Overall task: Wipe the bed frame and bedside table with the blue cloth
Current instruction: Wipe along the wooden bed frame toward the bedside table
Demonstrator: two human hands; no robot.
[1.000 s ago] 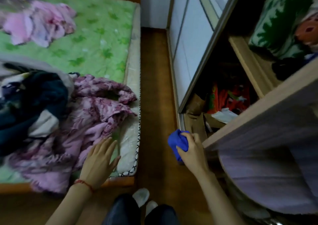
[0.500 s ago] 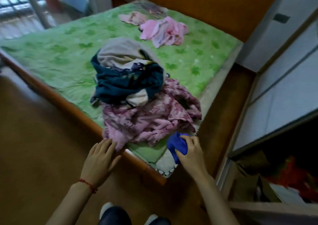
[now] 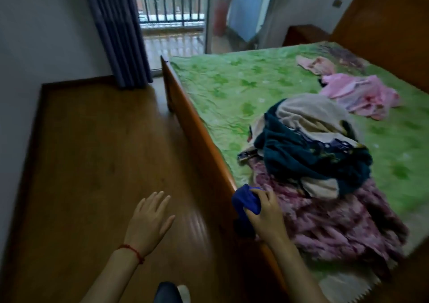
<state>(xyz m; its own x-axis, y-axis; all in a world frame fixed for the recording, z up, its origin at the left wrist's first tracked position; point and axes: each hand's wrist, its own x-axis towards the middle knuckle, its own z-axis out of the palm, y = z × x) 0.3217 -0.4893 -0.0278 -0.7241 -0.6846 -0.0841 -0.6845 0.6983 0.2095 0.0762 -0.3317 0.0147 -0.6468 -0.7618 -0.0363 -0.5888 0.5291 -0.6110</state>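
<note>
**Right hand grips the blue cloth at the bed frame rail**

Right hand (image 3: 264, 217) is closed around the bunched blue cloth (image 3: 246, 201), fingers curled over its top, and holds it right at the top edge of the wooden bed frame (image 3: 197, 128) near the foot-end corner. Whether the cloth actually presses on the wood cannot be told, since the cloth and the hand hide the rail there. Part of the cloth hangs down in shadow along the outer face of the frame.

Left hand (image 3: 148, 221) is empty, palm down with the fingers spread loosely, and hangs over the brown wooden floor (image 3: 92, 163), well apart from the frame. A red string sits around its wrist.

On the green bedspread (image 3: 232, 89), just beside the right hand, lies a purple patterned blanket (image 3: 336, 221) with a heap of dark teal and beige clothes (image 3: 308, 149) on top. Pink garments (image 3: 362, 94) lie farther up the bed. A dark wooden bedside table (image 3: 304, 34) stands at the far corner by the headboard (image 3: 383, 24).
</note>
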